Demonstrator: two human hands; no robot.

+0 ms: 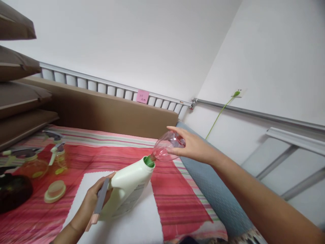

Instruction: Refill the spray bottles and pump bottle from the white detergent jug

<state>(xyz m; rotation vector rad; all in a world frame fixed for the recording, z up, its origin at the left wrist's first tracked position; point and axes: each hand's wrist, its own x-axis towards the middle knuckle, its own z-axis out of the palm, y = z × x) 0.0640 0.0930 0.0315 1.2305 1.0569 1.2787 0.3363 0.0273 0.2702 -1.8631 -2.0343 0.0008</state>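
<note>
My left hand (99, 191) grips a pale green detergent jug (130, 179), which leans with its open mouth up and to the right. A grey and pink strip (102, 196) lies across the fingers; what it is I cannot make out. My right hand (190, 144) is wrapped round a clear pinkish plastic bottle (164, 148), tipped so that its neck is at the jug's green-rimmed mouth. Whether liquid is flowing cannot be seen. Under the jug is a white sheet (86, 184). A pale round cap (55, 191) lies to the left.
Spray bottles (59, 161) and a dark rounded container (15, 191) stand at the left on a red cloth (99, 157). Stacked brown packages (22, 96) rise behind them. A brown board (114, 113) and a radiator (101, 88) line the back; blue padding (210, 183) lies right.
</note>
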